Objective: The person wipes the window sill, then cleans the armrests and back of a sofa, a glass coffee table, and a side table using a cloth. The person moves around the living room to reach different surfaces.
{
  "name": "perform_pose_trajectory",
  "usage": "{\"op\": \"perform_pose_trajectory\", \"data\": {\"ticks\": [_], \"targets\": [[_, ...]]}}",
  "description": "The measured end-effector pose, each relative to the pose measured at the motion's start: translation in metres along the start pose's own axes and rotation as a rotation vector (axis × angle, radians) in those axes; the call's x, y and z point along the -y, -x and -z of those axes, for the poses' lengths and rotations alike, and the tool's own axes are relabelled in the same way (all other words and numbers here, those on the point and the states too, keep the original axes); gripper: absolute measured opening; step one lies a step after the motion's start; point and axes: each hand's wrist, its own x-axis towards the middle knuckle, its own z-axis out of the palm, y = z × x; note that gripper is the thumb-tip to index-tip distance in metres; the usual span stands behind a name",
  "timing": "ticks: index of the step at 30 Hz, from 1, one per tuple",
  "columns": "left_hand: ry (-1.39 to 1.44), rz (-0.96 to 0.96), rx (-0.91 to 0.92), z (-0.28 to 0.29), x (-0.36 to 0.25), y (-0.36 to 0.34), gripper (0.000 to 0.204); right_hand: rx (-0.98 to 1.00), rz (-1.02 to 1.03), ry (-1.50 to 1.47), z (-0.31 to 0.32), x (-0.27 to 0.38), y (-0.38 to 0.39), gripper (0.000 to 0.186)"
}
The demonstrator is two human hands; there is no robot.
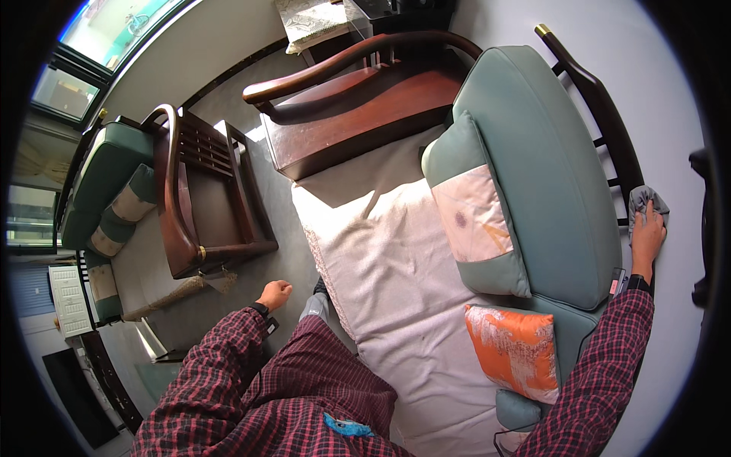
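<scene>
- Grey cloth (643,196): against the dark wooden rail (603,103), beside the white wall (678,141).
- My right hand (649,232) grips it from above.
- My left hand (275,295) is loosely closed near my leg (324,365).
- A green back cushion (552,152) stands along the rail; an orange pillow (514,352) lies nearer me.

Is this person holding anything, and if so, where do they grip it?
The right hand holds a gray cloth by its bunched middle, edges sticking out beyond the grip. Nothing shows in the curled left hand.
</scene>
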Motion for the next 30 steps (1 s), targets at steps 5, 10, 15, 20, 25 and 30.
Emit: {"op": "perform_pose_trajectory", "data": {"ticks": [5, 10, 15, 20, 25, 30], "targets": [[0.112, 0.018, -0.094, 0.000, 0.016, -0.176, 0.037, -0.065, -0.059, 0.022, -0.028, -0.006, -0.050, 0.044], [0.753, 0.430, -0.295, 0.015, 0.008, -0.313, 0.059, 0.012, -0.049, 0.010, -0.010, -0.009, -0.056, 0.044], [0.537, 0.442, -0.159, 0.009, 0.005, -0.356, 0.047, -0.101, 0.021, 0.010, -0.007, 0.044, -0.114, 0.042], [0.090, 0.064, -0.337, 0.019, 0.013, -0.357, 0.011, -0.118, 0.008, 0.027, 0.000, 0.054, -0.117, 0.042], [-0.075, -0.027, -0.469, 0.034, 0.012, -0.361, 0.012, -0.056, -0.047, 0.084, 0.003, 0.044, -0.118, 0.042], [-0.057, 0.100, -0.428, 0.037, 0.013, -0.348, 0.016, -0.044, -0.101, 0.050, 0.010, 0.072, -0.115, 0.042]]}}
